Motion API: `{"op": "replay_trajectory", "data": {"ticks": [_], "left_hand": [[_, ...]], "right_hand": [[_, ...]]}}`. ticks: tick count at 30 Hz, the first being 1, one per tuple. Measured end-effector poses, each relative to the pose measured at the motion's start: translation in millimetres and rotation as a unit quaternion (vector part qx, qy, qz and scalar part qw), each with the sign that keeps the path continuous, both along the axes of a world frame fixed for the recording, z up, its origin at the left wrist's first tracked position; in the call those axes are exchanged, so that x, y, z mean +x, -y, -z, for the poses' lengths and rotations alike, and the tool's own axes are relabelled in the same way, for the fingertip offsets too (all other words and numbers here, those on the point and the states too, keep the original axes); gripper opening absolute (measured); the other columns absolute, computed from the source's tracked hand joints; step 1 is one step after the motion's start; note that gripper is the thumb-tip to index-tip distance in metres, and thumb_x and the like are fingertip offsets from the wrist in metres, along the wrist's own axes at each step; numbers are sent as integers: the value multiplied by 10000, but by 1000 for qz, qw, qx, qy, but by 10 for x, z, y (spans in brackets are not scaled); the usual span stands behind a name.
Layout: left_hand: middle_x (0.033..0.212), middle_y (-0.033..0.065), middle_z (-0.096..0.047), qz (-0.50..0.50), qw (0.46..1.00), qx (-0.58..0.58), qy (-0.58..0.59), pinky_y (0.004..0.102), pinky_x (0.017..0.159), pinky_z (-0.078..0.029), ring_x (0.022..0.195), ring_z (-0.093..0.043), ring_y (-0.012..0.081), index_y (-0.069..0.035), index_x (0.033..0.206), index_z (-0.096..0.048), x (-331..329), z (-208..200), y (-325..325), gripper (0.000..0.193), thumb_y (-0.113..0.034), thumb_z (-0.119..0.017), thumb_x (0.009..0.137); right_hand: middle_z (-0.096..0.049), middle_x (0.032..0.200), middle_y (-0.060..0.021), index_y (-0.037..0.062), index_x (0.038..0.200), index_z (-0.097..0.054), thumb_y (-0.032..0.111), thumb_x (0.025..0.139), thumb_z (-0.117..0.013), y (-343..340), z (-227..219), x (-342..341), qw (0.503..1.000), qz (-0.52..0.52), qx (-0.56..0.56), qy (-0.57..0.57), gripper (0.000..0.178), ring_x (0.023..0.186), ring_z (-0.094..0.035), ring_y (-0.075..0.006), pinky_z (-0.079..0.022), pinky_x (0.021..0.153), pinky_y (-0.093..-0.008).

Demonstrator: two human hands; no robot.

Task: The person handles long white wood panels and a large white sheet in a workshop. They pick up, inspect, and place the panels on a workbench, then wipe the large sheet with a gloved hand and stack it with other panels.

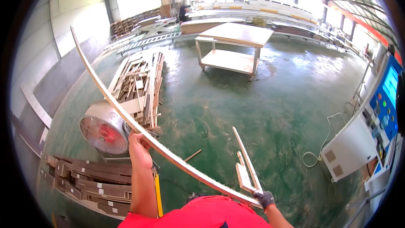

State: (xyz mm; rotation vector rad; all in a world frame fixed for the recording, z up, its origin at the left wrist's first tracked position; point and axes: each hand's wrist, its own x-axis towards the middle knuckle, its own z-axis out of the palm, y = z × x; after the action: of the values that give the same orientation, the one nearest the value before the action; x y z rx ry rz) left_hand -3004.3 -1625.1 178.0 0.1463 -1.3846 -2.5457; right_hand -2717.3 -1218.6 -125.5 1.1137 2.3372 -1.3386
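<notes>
A long, thin wooden strip [168, 154] slants from the upper left down to the lower right in front of me; its bend is partly the lens. My left hand [140, 150], bare, is closed around its lower middle stretch from beneath. My right hand [263, 199], in a dark grey glove, is closed on a few short wood offcuts [248, 160], which point up and away. The long strip's near end passes right beside that glove; whether the fingers also hold it, I cannot tell. My red shirt covers the bottom edge.
A round floor fan [105, 131] stands left, before a pile of wood scraps [137, 80]. Dark brown panels [93, 185] are stacked lower left. A wheeled table [236, 33] is ahead. A machine with a blue control panel [386, 88] and a floor cable [325, 145] are right.
</notes>
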Motion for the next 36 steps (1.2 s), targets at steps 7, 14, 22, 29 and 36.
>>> {"op": "replay_trajectory", "data": {"ticks": [7, 14, 22, 29, 36], "left_hand": [[919, 17, -553, -91, 994, -20, 50, 339, 787, -465, 833, -560, 166, -110, 1132, -558, -2271, 266, -371, 309, -184, -568, 833], [985, 41, -531, -116, 993, -22, 21, 326, 775, -459, 853, -540, 164, -76, 1366, -429, -4688, 292, -558, 567, -158, -578, 825], [950, 31, -592, -97, 995, -23, 25, 334, 810, -464, 834, -570, 174, -81, 1346, -504, -7267, 91, -630, 508, -195, -529, 852], [1049, 78, -569, -131, 989, -34, 66, 356, 863, -479, 882, -577, 195, -51, 1323, -425, -9428, 444, -819, 498, -165, -530, 850], [1034, 68, -556, -227, 972, -52, 32, 346, 856, -459, 883, -554, 181, -40, 1324, -432, -11417, 1, -846, 482, -175, -512, 869]], "right_hand": [[-714, 834, -231, 48, 893, -768, 516, 698, -793, -772, 769, -2372, 983, -135, 125, -26, 507, 777, -684, -378, -511, 684, -441], [-716, 902, -177, 242, 950, -762, 491, 864, -634, -1198, 650, -5170, 906, -333, 262, -14, 292, 862, -687, -380, -524, 737, -454], [-710, 798, -185, 121, 875, -765, 440, 777, -709, -1440, 706, -8003, 970, -218, 98, -45, 339, 734, -678, -361, -508, 681, -480], [-684, 750, -226, 43, 782, -748, 404, 747, -708, -1782, 994, -10447, 964, -234, 111, -63, 365, 715, -680, -382, -495, 642, -451], [-707, 743, -160, 128, 882, -791, 372, 778, -713, -1948, 1049, -13604, 970, -225, 52, -72, 276, 647, -674, -296, -497, 626, -421]]}}
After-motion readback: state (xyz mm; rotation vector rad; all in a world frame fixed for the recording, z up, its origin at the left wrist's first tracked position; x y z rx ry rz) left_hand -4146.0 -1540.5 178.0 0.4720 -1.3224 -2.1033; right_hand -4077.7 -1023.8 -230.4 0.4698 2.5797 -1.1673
